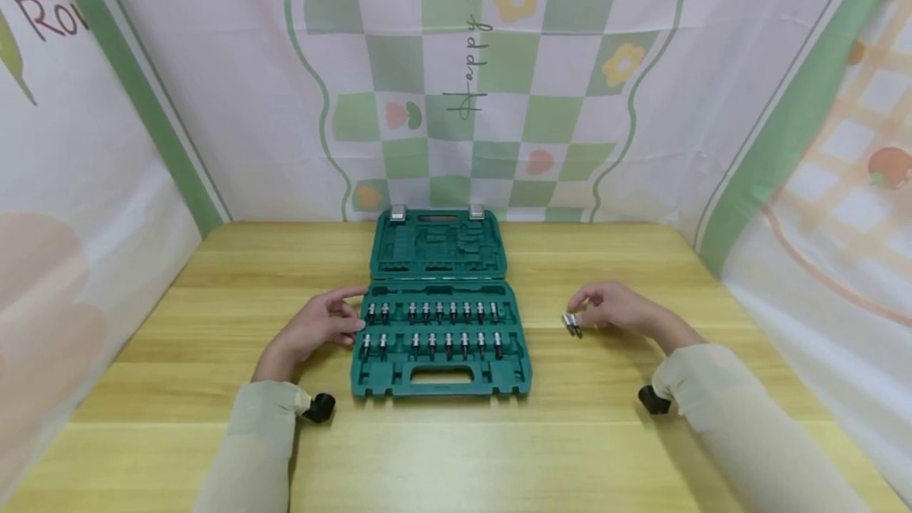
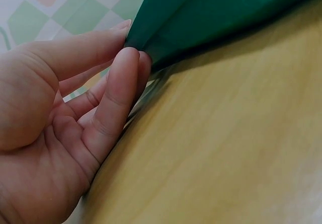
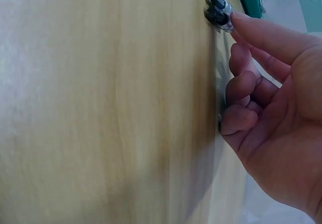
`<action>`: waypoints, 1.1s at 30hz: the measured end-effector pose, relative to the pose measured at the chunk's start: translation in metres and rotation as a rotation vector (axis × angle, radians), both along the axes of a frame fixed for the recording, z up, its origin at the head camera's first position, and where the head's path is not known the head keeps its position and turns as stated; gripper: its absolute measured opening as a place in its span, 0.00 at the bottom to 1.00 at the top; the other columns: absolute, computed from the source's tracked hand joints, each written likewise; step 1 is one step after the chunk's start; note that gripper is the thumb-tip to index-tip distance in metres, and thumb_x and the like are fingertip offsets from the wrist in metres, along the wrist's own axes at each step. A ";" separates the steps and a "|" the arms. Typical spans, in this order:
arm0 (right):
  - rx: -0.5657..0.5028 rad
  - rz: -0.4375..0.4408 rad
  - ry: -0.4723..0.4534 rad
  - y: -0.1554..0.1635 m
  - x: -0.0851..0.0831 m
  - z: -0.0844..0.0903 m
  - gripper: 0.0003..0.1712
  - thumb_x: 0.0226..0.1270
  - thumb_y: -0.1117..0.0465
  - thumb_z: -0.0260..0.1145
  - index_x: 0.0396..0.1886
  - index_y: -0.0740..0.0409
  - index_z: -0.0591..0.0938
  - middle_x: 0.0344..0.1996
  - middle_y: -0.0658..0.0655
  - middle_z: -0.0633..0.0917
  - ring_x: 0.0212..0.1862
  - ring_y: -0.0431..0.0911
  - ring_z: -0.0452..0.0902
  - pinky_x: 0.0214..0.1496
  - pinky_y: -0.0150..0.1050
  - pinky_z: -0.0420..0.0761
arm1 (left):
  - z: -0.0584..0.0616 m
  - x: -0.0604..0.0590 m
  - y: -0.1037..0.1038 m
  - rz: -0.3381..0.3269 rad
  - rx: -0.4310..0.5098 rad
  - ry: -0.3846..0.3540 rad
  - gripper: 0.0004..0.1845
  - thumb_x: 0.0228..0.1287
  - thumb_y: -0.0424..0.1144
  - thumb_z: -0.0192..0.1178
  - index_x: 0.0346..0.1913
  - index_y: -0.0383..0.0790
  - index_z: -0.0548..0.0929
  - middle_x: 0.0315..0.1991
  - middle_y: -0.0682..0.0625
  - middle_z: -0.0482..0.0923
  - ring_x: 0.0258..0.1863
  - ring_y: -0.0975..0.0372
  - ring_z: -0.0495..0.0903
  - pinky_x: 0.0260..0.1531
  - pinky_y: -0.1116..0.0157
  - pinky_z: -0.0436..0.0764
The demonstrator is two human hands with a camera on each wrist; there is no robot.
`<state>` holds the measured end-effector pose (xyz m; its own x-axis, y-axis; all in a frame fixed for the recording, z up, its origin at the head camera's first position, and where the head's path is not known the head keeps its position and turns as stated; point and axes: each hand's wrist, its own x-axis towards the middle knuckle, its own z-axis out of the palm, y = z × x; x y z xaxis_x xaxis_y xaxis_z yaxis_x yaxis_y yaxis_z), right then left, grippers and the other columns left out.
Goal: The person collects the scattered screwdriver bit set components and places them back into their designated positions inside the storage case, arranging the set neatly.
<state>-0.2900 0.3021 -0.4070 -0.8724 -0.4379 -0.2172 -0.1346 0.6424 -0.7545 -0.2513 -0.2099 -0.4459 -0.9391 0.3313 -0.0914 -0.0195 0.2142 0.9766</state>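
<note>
Left hand [image 1: 321, 327] loose-fingered against green plastic bit case [image 1: 442, 339], right hand [image 1: 616, 309] fingertip-touching small steel socket bits [image 1: 571, 324] on counter [image 1: 456, 450]: likely to roll away if nudged.

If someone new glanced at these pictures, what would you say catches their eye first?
An open green tool case lies mid-table, its near half holding two rows of metal bits. The left hand rests its fingers against the case's left edge. The right hand touches two loose bits on the wooden table.
</note>
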 end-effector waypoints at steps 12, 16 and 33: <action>0.000 -0.018 0.029 -0.001 -0.003 -0.004 0.14 0.60 0.66 0.69 0.45 0.67 0.82 0.33 0.60 0.81 0.32 0.49 0.72 0.33 0.39 0.76 | 0.000 -0.001 -0.001 -0.012 0.009 0.001 0.33 0.66 0.28 0.61 0.73 0.41 0.64 0.40 0.39 0.75 0.34 0.52 0.81 0.34 0.59 0.85; -0.011 -0.028 0.028 -0.003 -0.003 -0.003 0.13 0.61 0.67 0.68 0.45 0.68 0.82 0.33 0.60 0.82 0.28 0.47 0.71 0.29 0.36 0.75 | 0.000 -0.001 -0.001 -0.014 0.008 0.002 0.33 0.66 0.28 0.60 0.73 0.41 0.64 0.40 0.39 0.75 0.34 0.52 0.81 0.35 0.59 0.85; 0.017 -0.026 0.187 -0.009 -0.009 -0.006 0.06 0.60 0.69 0.68 0.37 0.66 0.84 0.33 0.56 0.84 0.38 0.48 0.76 0.44 0.40 0.75 | -0.001 -0.001 -0.001 -0.018 0.008 0.010 0.33 0.66 0.28 0.61 0.73 0.39 0.64 0.39 0.40 0.75 0.33 0.53 0.81 0.34 0.60 0.85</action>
<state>-0.2987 0.2935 -0.4131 -0.9095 -0.4118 -0.0572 -0.2546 0.6603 -0.7065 -0.2520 -0.2110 -0.4468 -0.9340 0.3485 -0.0791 -0.0058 0.2066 0.9784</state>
